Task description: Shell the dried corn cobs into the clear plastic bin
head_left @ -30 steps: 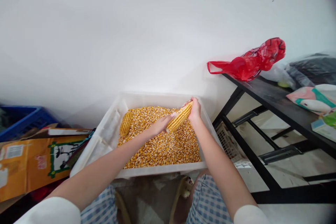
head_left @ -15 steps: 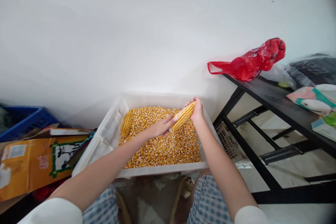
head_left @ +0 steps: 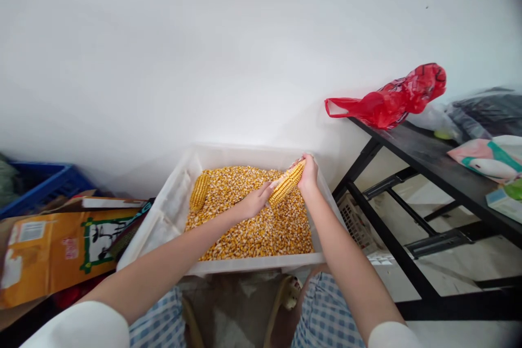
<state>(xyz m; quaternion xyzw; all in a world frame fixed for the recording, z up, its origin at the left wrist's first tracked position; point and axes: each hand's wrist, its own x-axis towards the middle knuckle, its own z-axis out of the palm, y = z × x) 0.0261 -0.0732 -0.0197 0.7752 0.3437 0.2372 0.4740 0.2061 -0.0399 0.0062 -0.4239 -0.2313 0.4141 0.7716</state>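
Observation:
Between my hands an ear of corn [head_left: 287, 182] is held at a slant above the bin, with a strip along its upper left side bare of kernels. My right hand [head_left: 309, 172] is wrapped round its upper end. At the lower end, my left hand [head_left: 256, 201] grips the cob, fingers along its stripped side and partly hidden. Loose corn kernels [head_left: 253, 239] fill the white plastic bin [head_left: 261, 265] below. Another ear of corn [head_left: 199, 193] lies on the kernels at the bin's left side.
To the right stands a black table [head_left: 432, 152] with a red plastic bag [head_left: 391, 100] and packets on it. A light plastic basket [head_left: 354, 219] sits beneath. An orange cardboard box [head_left: 61, 250] and a blue crate [head_left: 49, 187] are at left. A white wall rises behind.
My left hand has shifted slightly along the lower end of the ear. The whole view has moved a little; the ear stays in both hands.

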